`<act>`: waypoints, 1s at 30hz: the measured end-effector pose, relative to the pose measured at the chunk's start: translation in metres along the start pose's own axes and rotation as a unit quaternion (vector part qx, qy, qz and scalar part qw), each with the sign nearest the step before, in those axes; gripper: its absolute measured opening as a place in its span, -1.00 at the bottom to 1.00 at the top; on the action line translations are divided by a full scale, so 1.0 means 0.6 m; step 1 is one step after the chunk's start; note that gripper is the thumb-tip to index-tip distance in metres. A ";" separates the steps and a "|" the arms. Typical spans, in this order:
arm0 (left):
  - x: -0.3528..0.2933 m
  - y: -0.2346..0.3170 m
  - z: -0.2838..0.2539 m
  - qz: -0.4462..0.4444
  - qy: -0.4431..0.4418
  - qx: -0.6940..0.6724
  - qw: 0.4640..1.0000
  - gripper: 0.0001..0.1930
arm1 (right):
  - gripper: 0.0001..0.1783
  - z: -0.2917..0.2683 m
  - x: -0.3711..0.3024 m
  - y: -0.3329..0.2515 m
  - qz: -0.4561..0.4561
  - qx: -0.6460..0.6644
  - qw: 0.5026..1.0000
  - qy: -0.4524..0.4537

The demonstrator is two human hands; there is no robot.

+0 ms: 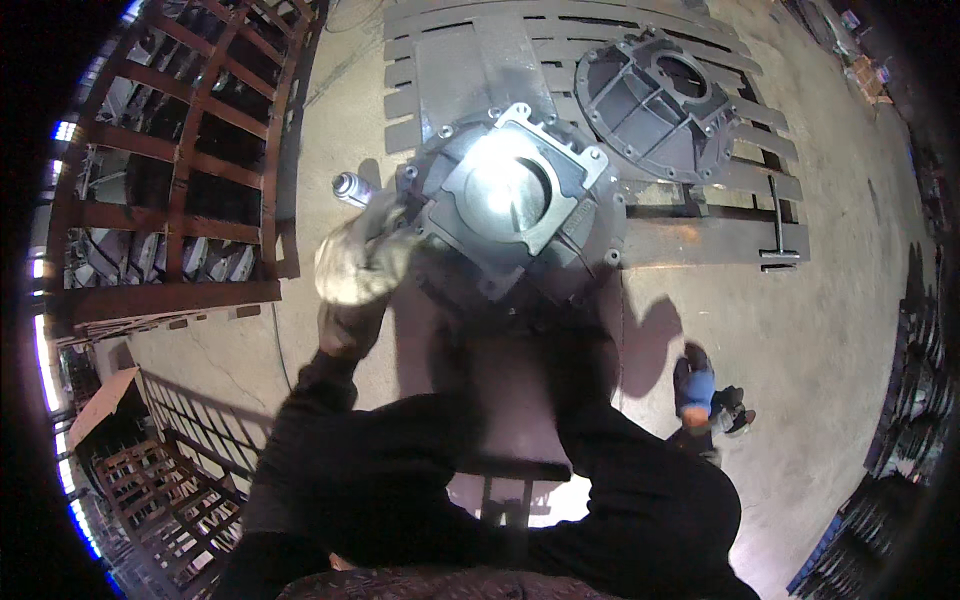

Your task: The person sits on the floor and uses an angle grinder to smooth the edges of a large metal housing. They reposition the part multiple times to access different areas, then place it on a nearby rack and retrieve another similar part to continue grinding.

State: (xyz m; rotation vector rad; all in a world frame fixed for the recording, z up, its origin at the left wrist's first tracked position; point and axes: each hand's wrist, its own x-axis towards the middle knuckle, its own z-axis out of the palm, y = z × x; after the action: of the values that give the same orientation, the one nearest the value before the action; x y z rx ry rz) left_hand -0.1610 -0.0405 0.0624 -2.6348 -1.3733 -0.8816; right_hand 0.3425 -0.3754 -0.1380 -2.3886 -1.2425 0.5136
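My left hand [362,258], in a pale glove, is at the near left edge of a large round metal housing [590,225]. Motion blurs its fingers. Just beyond them a silver cylinder like a spray can [352,188] sticks out, its lower part covered by the glove; whether I grip it is unclear. On the housing lies a squarish metal plate [455,205] with a round centre, glaring under bright light. My right hand [695,385], in a blue glove with dark fingertips, hangs low beside my right knee, apart from the housing. How its fingers are bent does not show.
A second ribbed housing [655,110] sits on the grey slatted platform [460,65] at the far right. Near it lies a T-shaped bar [779,225]. A rusty-brown rack [170,300] stands on the left. A small black object [733,408] is beside my right wrist.
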 end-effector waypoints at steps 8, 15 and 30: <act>-0.115 -0.112 0.148 -0.505 -0.058 -0.464 0.725 -0.51 | -0.52 0.123 0.341 -0.266 -0.078 0.400 0.910 -0.082; -0.110 -0.180 0.219 -0.283 -0.330 -0.126 0.892 -0.59 | -0.54 0.205 0.391 -0.278 -0.209 0.186 0.960 0.001; -0.181 -0.096 0.048 -0.150 -0.321 -0.026 0.935 -0.66 | -0.44 -0.118 0.124 -0.408 0.058 0.354 0.929 -0.091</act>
State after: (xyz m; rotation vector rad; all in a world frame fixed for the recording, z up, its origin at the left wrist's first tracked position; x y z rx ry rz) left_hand -0.2401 -0.0776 -0.0283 -2.9359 -1.9376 -0.0267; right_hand 0.2493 -0.1974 0.0356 -1.8207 -0.7879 1.0377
